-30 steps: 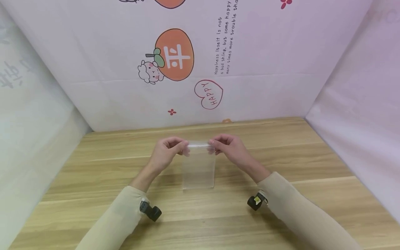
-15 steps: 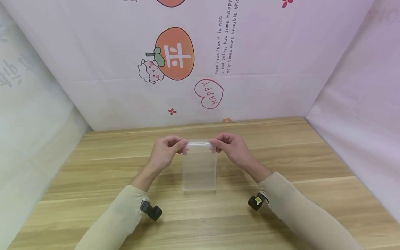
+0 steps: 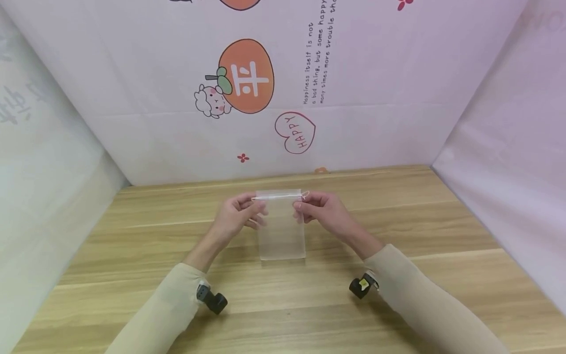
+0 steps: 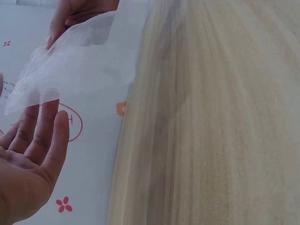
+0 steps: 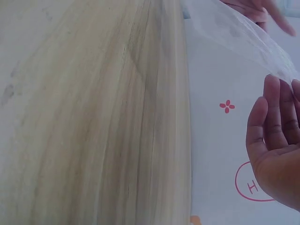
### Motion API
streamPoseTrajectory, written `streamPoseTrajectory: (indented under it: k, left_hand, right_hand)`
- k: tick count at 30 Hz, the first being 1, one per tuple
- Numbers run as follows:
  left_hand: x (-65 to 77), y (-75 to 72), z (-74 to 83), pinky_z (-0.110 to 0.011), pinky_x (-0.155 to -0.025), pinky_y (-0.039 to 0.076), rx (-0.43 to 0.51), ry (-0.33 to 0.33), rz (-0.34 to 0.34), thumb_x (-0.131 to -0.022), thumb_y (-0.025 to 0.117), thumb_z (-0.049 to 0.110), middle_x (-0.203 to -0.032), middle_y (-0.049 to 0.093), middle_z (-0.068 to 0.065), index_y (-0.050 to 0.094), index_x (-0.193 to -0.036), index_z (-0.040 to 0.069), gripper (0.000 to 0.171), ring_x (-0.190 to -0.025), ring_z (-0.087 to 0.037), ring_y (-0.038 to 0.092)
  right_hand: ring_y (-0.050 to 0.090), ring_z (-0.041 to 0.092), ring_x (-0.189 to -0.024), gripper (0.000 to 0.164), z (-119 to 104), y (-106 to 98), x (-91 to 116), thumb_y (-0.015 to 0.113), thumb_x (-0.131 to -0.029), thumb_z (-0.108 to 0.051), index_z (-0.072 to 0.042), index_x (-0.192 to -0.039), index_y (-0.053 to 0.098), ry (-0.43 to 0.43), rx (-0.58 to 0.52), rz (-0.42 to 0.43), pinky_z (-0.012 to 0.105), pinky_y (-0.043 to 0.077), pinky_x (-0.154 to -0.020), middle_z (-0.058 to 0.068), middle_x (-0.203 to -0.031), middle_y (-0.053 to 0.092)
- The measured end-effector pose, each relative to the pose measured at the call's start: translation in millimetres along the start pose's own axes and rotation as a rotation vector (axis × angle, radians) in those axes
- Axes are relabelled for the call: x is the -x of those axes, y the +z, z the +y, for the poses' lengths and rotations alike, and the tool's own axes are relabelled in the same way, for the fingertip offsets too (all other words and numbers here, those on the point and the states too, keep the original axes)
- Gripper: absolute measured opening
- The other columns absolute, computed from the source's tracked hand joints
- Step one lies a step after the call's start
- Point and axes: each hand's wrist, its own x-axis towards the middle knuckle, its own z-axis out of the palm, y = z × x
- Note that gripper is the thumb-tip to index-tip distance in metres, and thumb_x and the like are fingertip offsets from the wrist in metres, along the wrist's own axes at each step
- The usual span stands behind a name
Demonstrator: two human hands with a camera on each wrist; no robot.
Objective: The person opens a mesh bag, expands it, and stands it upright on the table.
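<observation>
A sheer white drawstring bag (image 3: pixel 281 231) hangs upright between both hands in the head view, flat-looking and see-through. Along its top runs a white cord, with a small loop (image 3: pixel 305 194) sticking out on the right and a shorter end on the left. My left hand (image 3: pixel 234 212) pinches the bag's left edge just below the cord, its fingertips showing through the mesh. On the opposite edge, my right hand (image 3: pixel 329 212) pinches at about the same height. Both wrist views show the lower fingers spread behind the bag (image 4: pixel 89 65).
A wood-grain table (image 3: pixel 283 314) lies beneath the hands. Behind it stands a printed white cloth wall (image 3: pixel 376 98), with pale cloth on the left and right sides. Black wrist cameras (image 3: pixel 213 300) sit at both sleeves.
The bag has risen relative to the hands, whose fingers now grip it lower, below the cord. The cord's ends, earlier hidden by the fingers, now show at both sides.
</observation>
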Motion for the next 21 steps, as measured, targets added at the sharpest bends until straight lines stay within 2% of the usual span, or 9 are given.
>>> streamPoseTrajectory:
  k: [4,11,17,21]
  left_hand:
    - [0.9,-1.4,-3.5,-0.036,-0.066,0.061,-0.024,-0.042,-0.032,-0.096,0.071,0.017,-0.095,0.073,-0.018,0.067,-0.113,-0.006,0.029,-0.073,-0.020,0.070]
    - [1.3,-1.6,-6.2,-0.032,-0.059,0.059,0.009,-0.021,0.008,-0.094,0.073,0.012,-0.083,0.073,-0.008,0.069,-0.103,-0.003,0.018,-0.066,-0.017,0.068]
    - [1.3,1.2,-7.0,-0.032,-0.060,0.060,0.041,-0.005,0.023,-0.094,0.072,0.011,-0.082,0.073,-0.006,0.068,-0.103,-0.005,0.019,-0.065,-0.017,0.069]
    - [2.5,1.8,-6.3,-0.033,-0.060,0.060,0.063,-0.012,0.046,-0.096,0.071,0.014,-0.084,0.073,-0.006,0.067,-0.106,-0.004,0.021,-0.064,-0.018,0.069]
  right_hand:
    - [0.068,0.015,-0.073,0.019,-0.4,1.8,-1.8,0.068,-0.097,-0.008,0.010,-0.104,0.068,-0.016,-0.003,0.030,0.030,0.059,-0.070,0.011,-0.087,0.074]
    - [0.068,0.016,-0.073,0.015,2.4,-0.9,-3.2,0.069,-0.096,-0.009,0.005,-0.099,0.069,-0.018,0.017,0.038,0.031,0.059,-0.070,0.011,-0.088,0.074]
    - [0.070,0.024,-0.082,0.021,4.9,-2.2,1.0,0.069,-0.096,-0.012,0.004,-0.111,0.067,0.012,-0.031,-0.066,0.039,0.060,-0.074,0.015,-0.095,0.072]
    - [0.069,0.026,-0.084,0.026,5.8,-0.6,5.4,0.070,-0.095,-0.014,0.003,-0.115,0.067,0.019,-0.022,-0.126,0.042,0.060,-0.076,0.016,-0.098,0.072]
